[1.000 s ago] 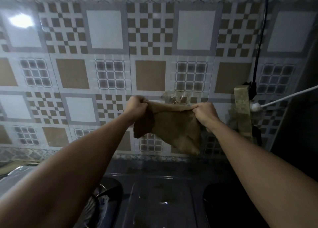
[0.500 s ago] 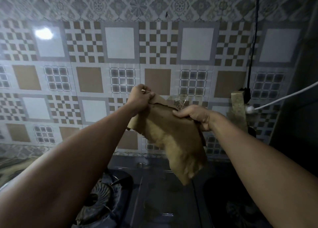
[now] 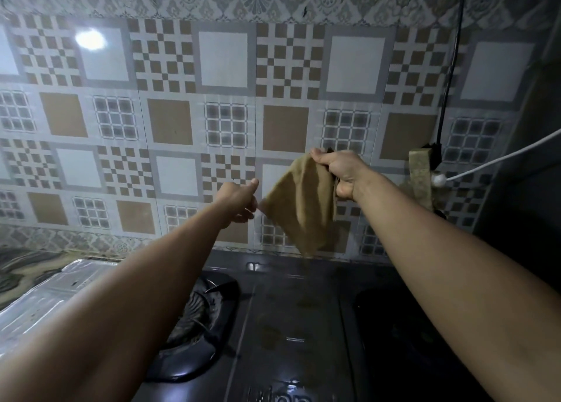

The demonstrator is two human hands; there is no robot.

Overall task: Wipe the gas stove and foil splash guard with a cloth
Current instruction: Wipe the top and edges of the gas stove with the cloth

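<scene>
Patterned wall tiles (image 3: 224, 60) in brown, grey and white squares filled the background, with a bright spot of reflected light on one white tile at the upper left. Below them sat the dark gas stove (image 3: 291, 325), its glossy top dimly lit; the left burner (image 3: 197, 313) with its grate showed between the two forearms, while the right burner area lay in deep shadow and could hardly be made out. To the left of the stove stood the foil splash guard (image 3: 57, 292), crinkled and shiny, partly hidden behind the left forearm.

Both arms reached out toward the wall above the stove. The right hand (image 3: 343, 173) gripped the top of the tan cloth (image 3: 300, 204), fingers curled round its upper corner, so that the cloth hung down in a rough diamond, clear of the stove top. The left hand (image 3: 239, 201) pinched the cloth's left corner between thumb and fingers.

At the right, a black cable (image 3: 452, 67) ran down the wall to a dark fitting, a white cord (image 3: 498, 158) stretched off toward the right edge, and a strip of greenish-brown fabric (image 3: 420, 180) hung beside them, close behind the right wrist.
</scene>
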